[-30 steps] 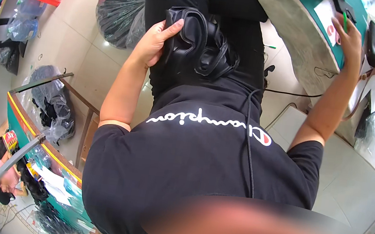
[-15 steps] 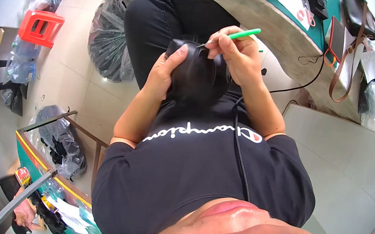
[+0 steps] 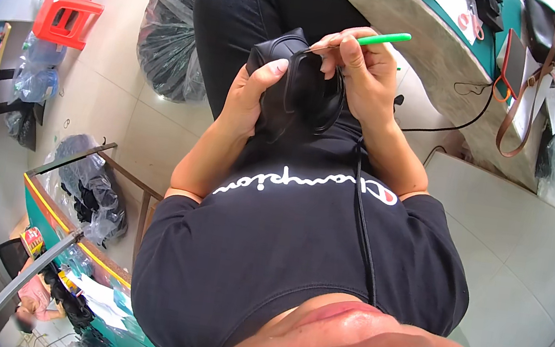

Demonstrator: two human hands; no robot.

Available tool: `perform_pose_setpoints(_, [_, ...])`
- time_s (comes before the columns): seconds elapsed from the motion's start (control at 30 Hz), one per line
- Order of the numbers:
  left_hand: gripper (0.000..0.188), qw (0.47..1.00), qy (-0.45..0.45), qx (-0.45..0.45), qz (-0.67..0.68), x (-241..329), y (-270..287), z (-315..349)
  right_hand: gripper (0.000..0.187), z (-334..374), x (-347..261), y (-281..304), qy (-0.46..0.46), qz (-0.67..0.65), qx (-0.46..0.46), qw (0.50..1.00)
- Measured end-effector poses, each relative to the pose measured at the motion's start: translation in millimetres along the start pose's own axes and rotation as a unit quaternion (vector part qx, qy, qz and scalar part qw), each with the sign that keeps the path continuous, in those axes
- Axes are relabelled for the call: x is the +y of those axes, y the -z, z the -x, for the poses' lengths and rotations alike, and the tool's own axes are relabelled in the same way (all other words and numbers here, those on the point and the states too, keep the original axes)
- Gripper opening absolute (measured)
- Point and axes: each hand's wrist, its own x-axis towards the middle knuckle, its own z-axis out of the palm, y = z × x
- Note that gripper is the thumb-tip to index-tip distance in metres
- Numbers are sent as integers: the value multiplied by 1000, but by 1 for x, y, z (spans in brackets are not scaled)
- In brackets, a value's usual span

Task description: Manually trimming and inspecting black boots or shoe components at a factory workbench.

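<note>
A black, smooth, leather-like piece (image 3: 275, 99), shaped like a small bag or pouch with raised edges, rests over my lap. My left hand (image 3: 249, 95) grips its left side, thumb lying on the top surface and the other fingers hidden beneath. In a pinch, my right hand (image 3: 370, 80) holds a slim tool with a green handle (image 3: 387, 39). The tool's thin tip points left and meets the piece's upper edge near my left thumb; its exact shape is too small to tell. A loop of black edging hangs below my right fingers.
A workbench (image 3: 416, 44) with a green top runs along the far right, bearing scissors (image 3: 470, 24) and a brown-strapped bag (image 3: 549, 34). To the left are a stuffed plastic sack (image 3: 176, 38) and a red stool (image 3: 66, 21). Another person (image 3: 37, 296) sits at lower left.
The black piece has tilted, so more of its edge and side shows. Both hands, still gripping, sit slightly higher and further right in the picture; the whole view has shifted a little.
</note>
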Motion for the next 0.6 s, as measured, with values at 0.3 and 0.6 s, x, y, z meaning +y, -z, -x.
perform_pose_setpoints(0.3, [21, 996, -59, 31, -60, -6, -11, 0, 2, -8, 1, -1, 393, 456, -30, 798])
perform_pose_setpoints(0.6, [31, 938, -244, 237, 61, 5, 35, -13, 14, -22, -54, 153, 373, 495, 439, 650])
